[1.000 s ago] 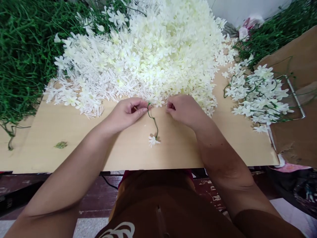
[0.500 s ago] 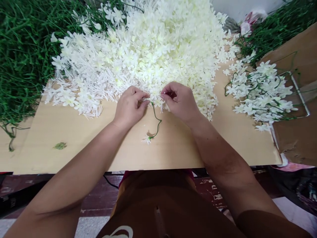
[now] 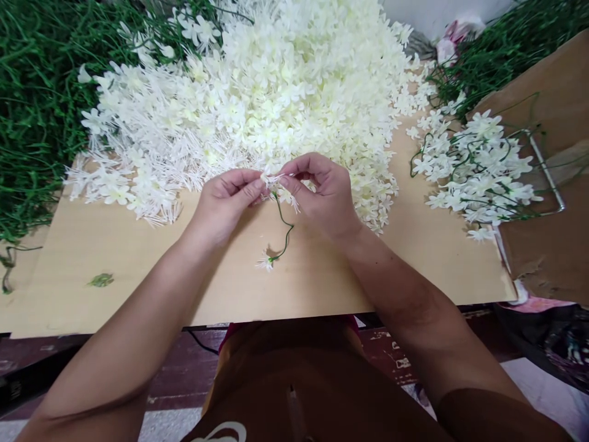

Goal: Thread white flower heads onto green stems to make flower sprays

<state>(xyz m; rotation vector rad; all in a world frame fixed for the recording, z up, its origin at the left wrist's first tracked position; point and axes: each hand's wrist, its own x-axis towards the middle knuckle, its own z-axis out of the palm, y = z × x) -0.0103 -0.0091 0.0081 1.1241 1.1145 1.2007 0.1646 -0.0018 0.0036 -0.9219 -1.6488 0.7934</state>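
My left hand and my right hand meet in front of the flower pile, both with thumb and forefinger pinched. Between the fingertips is a small white artificial flower, gripped from either side. Below them a thin green stem runs down the table, its upper end close under my left fingers. A white flower tip sits on the stem's lower end. Just beyond my hands rises a large heap of white artificial flowers.
Green plastic stems are heaped at the left, and more stems lie at the back right. Stemmed white flowers rest beside a cardboard box with a metal wire handle. A small green scrap lies on the tan table.
My hands have drawn closer together, and the white flower now sits between both sets of fingertips. The view has shifted slightly, moving the surroundings left. The stem still lies below.
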